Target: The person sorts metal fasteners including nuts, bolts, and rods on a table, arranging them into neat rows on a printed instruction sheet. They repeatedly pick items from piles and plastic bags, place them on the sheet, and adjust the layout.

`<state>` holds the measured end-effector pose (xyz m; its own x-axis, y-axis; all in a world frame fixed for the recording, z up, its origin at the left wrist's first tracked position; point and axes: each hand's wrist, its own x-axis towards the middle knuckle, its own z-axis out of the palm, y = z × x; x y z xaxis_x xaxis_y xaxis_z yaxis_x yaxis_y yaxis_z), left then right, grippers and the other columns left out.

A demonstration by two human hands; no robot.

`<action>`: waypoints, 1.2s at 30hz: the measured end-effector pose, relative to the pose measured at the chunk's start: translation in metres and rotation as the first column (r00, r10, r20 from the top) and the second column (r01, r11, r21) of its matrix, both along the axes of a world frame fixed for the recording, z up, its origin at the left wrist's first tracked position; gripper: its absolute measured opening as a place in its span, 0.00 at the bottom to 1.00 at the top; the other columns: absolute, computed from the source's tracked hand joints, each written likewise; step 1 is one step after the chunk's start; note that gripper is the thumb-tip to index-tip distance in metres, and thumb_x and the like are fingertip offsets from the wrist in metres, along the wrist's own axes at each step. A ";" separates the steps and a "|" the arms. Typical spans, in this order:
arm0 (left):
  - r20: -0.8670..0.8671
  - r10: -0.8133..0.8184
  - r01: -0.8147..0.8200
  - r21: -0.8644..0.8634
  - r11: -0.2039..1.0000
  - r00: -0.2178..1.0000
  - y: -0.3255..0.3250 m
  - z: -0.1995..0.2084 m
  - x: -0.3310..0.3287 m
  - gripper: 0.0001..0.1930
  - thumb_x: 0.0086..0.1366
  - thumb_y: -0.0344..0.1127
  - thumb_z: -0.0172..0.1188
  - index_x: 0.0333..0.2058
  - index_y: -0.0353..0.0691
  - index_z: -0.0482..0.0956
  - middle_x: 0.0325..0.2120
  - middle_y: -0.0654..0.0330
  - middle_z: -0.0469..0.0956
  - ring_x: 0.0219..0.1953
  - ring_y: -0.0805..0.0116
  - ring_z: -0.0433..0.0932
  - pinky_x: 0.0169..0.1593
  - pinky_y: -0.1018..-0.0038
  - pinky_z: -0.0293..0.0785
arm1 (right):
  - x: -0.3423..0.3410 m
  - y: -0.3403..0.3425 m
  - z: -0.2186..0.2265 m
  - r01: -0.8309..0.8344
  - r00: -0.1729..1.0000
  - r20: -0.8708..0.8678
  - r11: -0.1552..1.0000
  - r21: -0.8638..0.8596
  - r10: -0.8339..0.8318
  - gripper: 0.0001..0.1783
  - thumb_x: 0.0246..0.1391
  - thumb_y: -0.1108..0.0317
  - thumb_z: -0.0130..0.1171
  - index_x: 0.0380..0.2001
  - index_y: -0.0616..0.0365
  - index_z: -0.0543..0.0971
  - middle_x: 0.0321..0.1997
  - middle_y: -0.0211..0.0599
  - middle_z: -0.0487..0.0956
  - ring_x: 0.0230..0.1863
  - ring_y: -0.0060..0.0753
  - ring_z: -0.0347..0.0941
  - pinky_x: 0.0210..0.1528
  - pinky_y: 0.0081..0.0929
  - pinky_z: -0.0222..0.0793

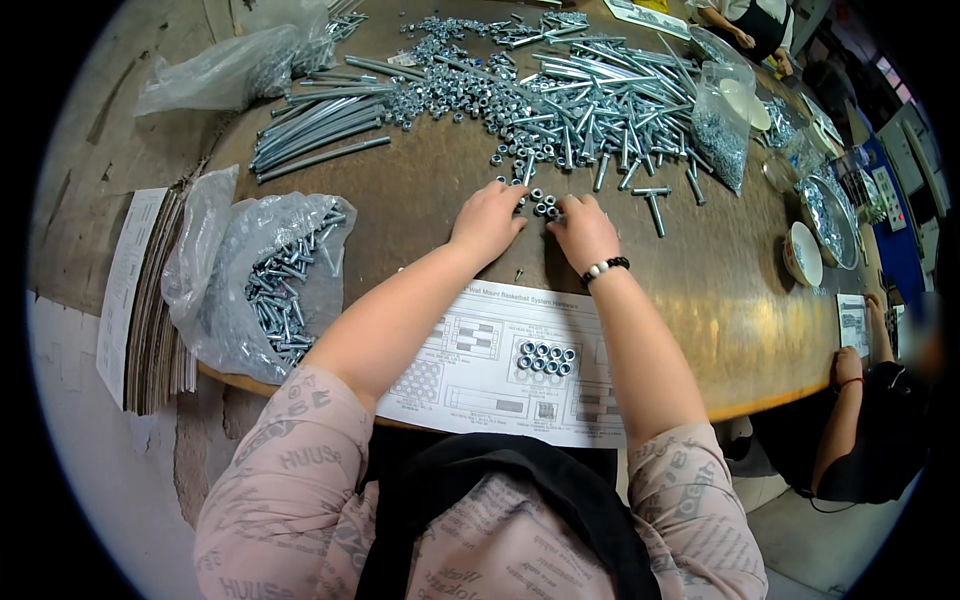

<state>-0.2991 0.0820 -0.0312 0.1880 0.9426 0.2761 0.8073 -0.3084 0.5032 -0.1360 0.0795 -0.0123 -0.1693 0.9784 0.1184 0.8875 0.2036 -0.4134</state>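
My left hand (489, 222) and my right hand (584, 233) reach over the wooden table on either side of a small cluster of loose metal nuts (540, 204). The fingers of both hands are bent, with the thumbs apart from them, and the fingertips are at the nuts. Below my hands lies a white printed sheet (480, 345) with outlines of hardware. Several nuts (546, 358) stand on it in two rows, over one of the printed boxes. A small screw (519, 274) lies just beyond the sheet's far edge.
Beyond my hands spreads a large heap of bolts (610, 100) and nuts (450, 90), with long rods (320, 125) at its left. An opened plastic bag of bolts (280, 300) sits left, beside stacked sheets (150, 300). Bowls (802, 254) stand right, near another person's hand (849, 366).
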 end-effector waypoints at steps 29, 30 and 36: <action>-0.175 -0.165 0.163 -0.025 0.986 0.971 0.012 0.000 0.027 0.13 0.53 0.33 0.58 0.39 0.44 0.73 0.34 0.55 0.71 0.40 0.54 0.72 0.42 0.62 0.69 | 0.029 -0.041 0.000 -0.084 0.995 -0.049 0.996 0.032 0.086 0.09 0.43 0.66 0.60 0.30 0.56 0.76 0.33 0.42 0.74 0.35 0.47 0.71 0.36 0.37 0.68; -0.190 -0.179 0.175 -0.037 0.984 0.965 0.013 -0.001 0.029 0.12 0.53 0.33 0.58 0.39 0.44 0.73 0.34 0.55 0.71 0.39 0.54 0.72 0.42 0.62 0.69 | 0.031 -0.052 0.006 -0.082 0.993 -0.079 0.997 0.012 0.082 0.10 0.43 0.66 0.60 0.30 0.56 0.76 0.32 0.42 0.74 0.35 0.46 0.71 0.36 0.37 0.68; -0.173 -0.171 0.160 -0.076 0.984 0.970 -0.002 -0.002 0.019 0.08 0.53 0.31 0.56 0.34 0.41 0.71 0.32 0.54 0.71 0.38 0.53 0.72 0.41 0.62 0.69 | 0.048 -0.130 0.021 -0.087 0.979 -0.188 0.996 -0.027 0.081 0.11 0.41 0.64 0.62 0.29 0.57 0.76 0.29 0.41 0.73 0.31 0.44 0.71 0.33 0.35 0.68</action>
<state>-0.2806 0.0802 -0.0329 0.3840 0.9081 0.1671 0.8257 -0.4187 0.3781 -0.0885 -0.0507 0.0092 -0.2293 0.9657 0.1221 0.7742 0.2569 -0.5785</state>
